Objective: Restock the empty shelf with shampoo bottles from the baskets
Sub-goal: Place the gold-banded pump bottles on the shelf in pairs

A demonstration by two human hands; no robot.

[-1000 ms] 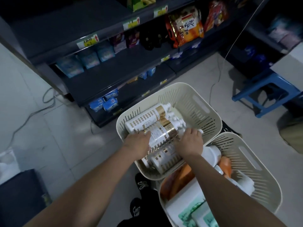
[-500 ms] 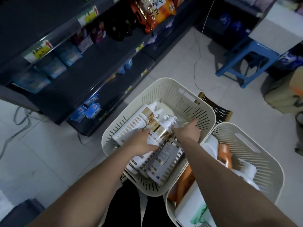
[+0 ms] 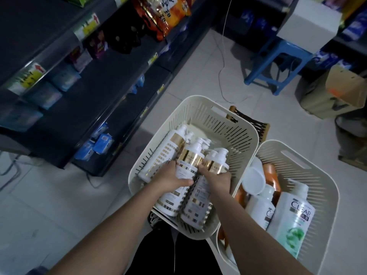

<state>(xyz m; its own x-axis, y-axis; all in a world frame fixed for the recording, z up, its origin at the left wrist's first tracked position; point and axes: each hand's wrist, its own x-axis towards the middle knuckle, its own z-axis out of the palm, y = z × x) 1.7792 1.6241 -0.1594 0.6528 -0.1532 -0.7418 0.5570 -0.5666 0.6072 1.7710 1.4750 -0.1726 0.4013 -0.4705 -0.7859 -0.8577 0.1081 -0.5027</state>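
We see white pump bottles banded in gold, four that we can count, lying in the cream basket (image 3: 246,135) at centre. Our left hand (image 3: 170,177) wraps one bottle (image 3: 188,165); our right hand (image 3: 216,177) closes around its neighbour (image 3: 217,165) at 3 o'clock. A second basket (image 3: 325,187), at 4 o'clock, holds other bottles.

A blue plastic stool (image 3: 278,62) stands far past the hands, up to the right. A brown cardboard box (image 3: 335,92) sits just right of it. Orange snack bags (image 3: 168,14) hang far above the hands. A thin white cord (image 3: 223,56) runs along the pale tiled floor (image 3: 59,195).
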